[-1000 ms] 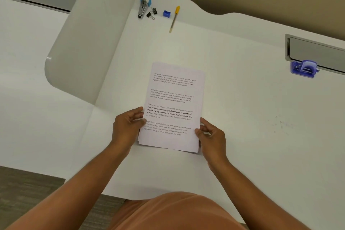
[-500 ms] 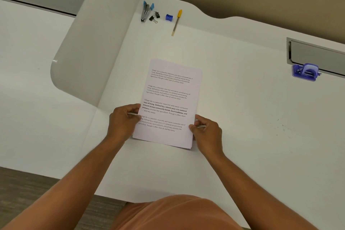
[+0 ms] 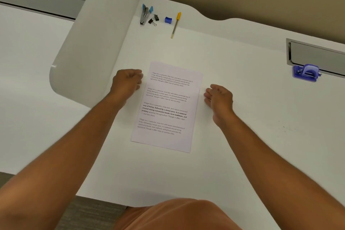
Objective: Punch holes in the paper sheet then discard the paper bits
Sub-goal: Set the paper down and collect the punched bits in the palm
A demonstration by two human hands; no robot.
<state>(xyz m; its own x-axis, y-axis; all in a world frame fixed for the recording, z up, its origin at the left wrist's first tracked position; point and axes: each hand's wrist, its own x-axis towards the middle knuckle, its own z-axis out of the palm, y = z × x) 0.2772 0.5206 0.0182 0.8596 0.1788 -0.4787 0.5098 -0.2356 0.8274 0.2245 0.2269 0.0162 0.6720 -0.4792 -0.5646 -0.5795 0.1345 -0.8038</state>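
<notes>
A printed paper sheet (image 3: 168, 106), with at least one more sheet under it, lies flat on the white desk (image 3: 233, 136) in front of me. My left hand (image 3: 127, 82) hovers at the sheet's upper left edge with fingers loosely curled, holding nothing. Just right of the sheet's right edge, my right hand (image 3: 220, 99) is open and also holds nothing. A blue hole punch (image 3: 306, 73) sits far right, well away from both hands.
At the desk's far left corner lie a stapler (image 3: 144, 15), two black binder clips (image 3: 154, 19), a blue sharpener (image 3: 168, 20) and a yellow-capped pen (image 3: 175, 25). A white partition (image 3: 97, 43) bounds the left side. A metal cable tray (image 3: 317, 56) sits behind the punch.
Both hands have let go of the sheet's lower corners and moved up along its sides. The sheet now lies flat on the desk.
</notes>
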